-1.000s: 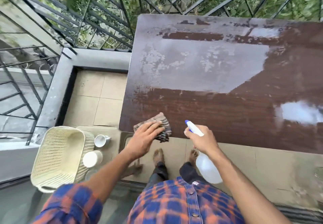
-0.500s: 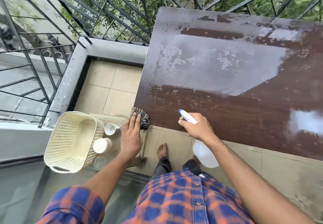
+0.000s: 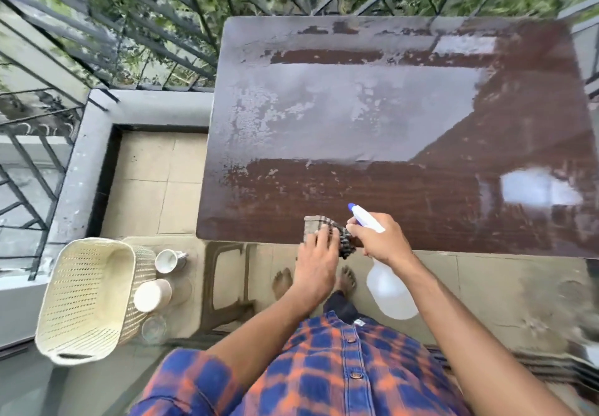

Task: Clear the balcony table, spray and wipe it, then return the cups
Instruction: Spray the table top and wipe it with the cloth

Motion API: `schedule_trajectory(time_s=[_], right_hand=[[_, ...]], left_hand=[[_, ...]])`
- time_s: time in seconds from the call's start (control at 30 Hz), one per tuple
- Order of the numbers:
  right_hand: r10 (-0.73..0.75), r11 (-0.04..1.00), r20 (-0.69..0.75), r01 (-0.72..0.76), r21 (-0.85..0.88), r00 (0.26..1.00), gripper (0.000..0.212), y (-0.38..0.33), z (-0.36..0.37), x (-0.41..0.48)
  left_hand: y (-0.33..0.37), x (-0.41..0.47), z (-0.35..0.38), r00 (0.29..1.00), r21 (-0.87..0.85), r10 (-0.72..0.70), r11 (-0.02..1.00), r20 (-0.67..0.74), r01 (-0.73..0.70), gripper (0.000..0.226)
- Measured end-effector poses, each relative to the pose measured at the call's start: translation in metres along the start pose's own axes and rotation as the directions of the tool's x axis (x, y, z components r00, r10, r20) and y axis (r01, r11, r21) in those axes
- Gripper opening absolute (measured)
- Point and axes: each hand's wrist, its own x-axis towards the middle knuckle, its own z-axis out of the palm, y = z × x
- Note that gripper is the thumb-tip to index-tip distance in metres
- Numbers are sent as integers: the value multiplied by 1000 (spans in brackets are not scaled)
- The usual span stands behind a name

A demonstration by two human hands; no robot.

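- The worktop (image 3: pixel 389 117) is bare and filmed with wet patches, so we judge clearing and spraying done, wiping in hand.
- The basket (image 3: pixel 84 299) sits low at our left, out of the way.
- The spray bottle (image 3: pixel 390 292) hangs off the near edge in our right hand (image 3: pixel 382 242), fingers curled round its neck, nozzle forward, ready for another squirt.
- Our left hand (image 3: pixel 316 260) presses the cloth (image 3: pixel 345 240) onto the near edge, fingers straight, to spread pressure.
- The cups (image 3: pixel 168 261) wait just beside the basket, clear of spray.
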Motion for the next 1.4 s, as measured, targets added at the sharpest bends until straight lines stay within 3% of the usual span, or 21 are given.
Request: schedule_trajectory(time_s=[0.13, 0.23, 0.33, 0.43, 0.6, 0.7, 0.83, 1.0, 1.13, 1.27, 1.4], right_hand=[[58, 997, -58, -55, 57, 997, 9, 21, -29, 1], [80, 991, -92, -70, 110, 992, 12, 37, -48, 1], [75, 985, -103, -58, 159, 992, 17, 46, -60, 4], [34, 988, -64, -24, 153, 997, 17, 43, -62, 6], [-72, 992, 67, 65, 109, 995, 10, 15, -42, 9], [-143, 987, 186, 124, 107, 972, 9, -16, -16, 6], [-245, 970, 352, 233, 77, 904, 12, -67, 35, -1], [-323, 928, 531, 373, 14, 783, 14, -133, 121, -14], [-371, 883, 600, 469, -7, 708, 30, -181, 198, -24], [-461, 838, 629, 540, 77, 626, 18, -227, 281, -42], [-514, 805, 672, 569, 165, 532, 17, -264, 374, -54]], left_hand=[[43, 27, 1, 963, -62, 268, 962, 36, -265, 77], [54, 50, 6, 945, -236, 328, 919, 7, -317, 57], [44, 51, -15, 972, -478, 231, 849, -43, -223, 55], [18, 34, -38, 994, -625, 9, 777, -107, -74, 54], [-60, -8, -60, 915, -741, -390, 645, -108, 187, 52], [-99, -41, -73, 789, -823, -611, 481, -69, 300, 49], [-149, -98, -82, 531, -917, -847, 225, -17, 330, 45], [-226, -176, -67, 188, -960, -976, -54, 109, 273, 44], [-285, -225, -48, -60, -960, -967, -253, 247, 124, 40], [-349, -256, -16, -167, -910, -895, -400, 414, -112, 42], [-413, -271, 70, -199, -848, -825, -509, 529, -147, 48]])
